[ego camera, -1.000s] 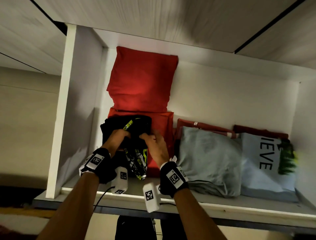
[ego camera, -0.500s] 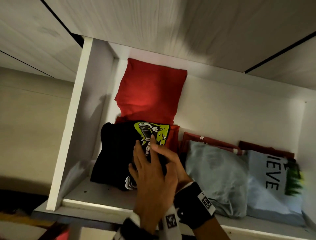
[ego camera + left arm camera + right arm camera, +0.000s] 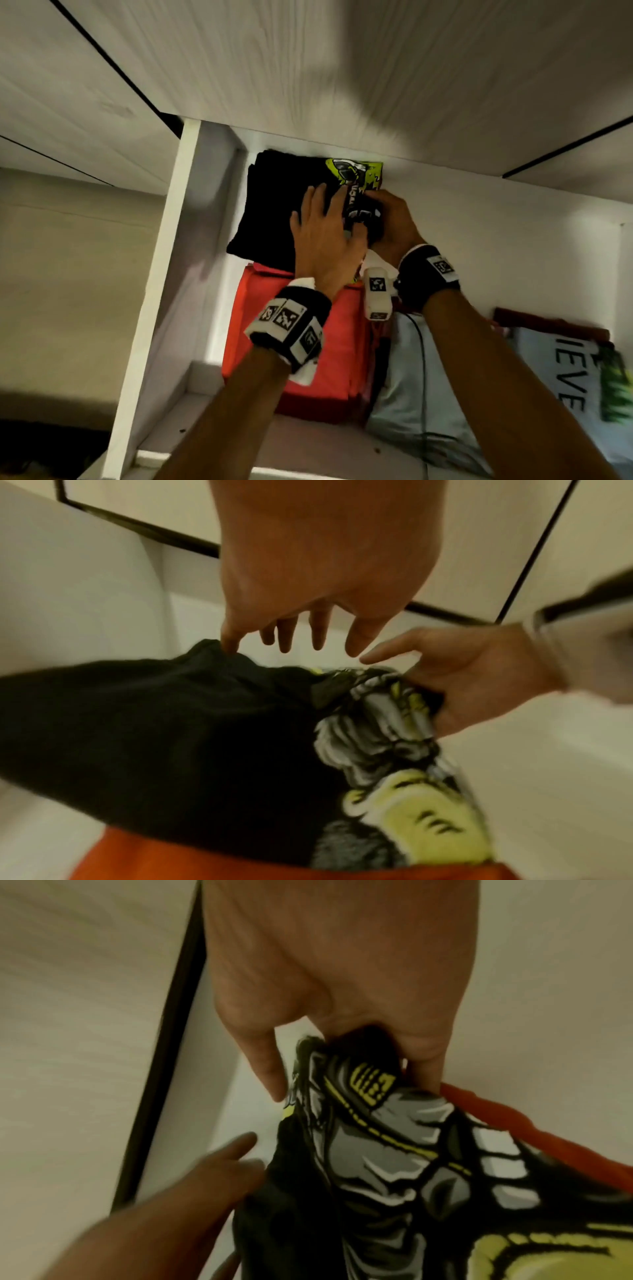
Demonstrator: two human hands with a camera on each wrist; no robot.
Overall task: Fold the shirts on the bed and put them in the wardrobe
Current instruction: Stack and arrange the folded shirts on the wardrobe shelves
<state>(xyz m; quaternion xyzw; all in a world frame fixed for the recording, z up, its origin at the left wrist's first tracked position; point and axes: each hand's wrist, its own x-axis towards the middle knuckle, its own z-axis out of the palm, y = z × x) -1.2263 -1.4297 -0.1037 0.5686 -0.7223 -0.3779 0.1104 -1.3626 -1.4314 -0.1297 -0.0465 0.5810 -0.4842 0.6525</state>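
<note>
A folded black shirt (image 3: 274,212) with a yellow-green and grey print lies on top of a red stack (image 3: 308,359) in the wardrobe, up against the back wall. My left hand (image 3: 322,236) lies flat on it with straight, spread fingers. In the left wrist view, one finger of the left hand (image 3: 308,561) touches the black shirt (image 3: 171,737). My right hand (image 3: 394,222) grips the shirt's printed right edge. The right wrist view shows the right hand (image 3: 342,961) pinching a bunched fold of the shirt (image 3: 377,1164) between thumb and fingers.
A white side panel (image 3: 154,308) closes the compartment on the left, and a wood-grain panel (image 3: 342,85) hangs low overhead. To the right on the shelf (image 3: 308,448) lie a pale blue folded shirt (image 3: 411,394) and a lettered pale shirt (image 3: 565,370).
The black shirt has gone from the shelf front up and back onto the red stack. My left hand now lies flat on it; my right hand has shifted to its right edge.
</note>
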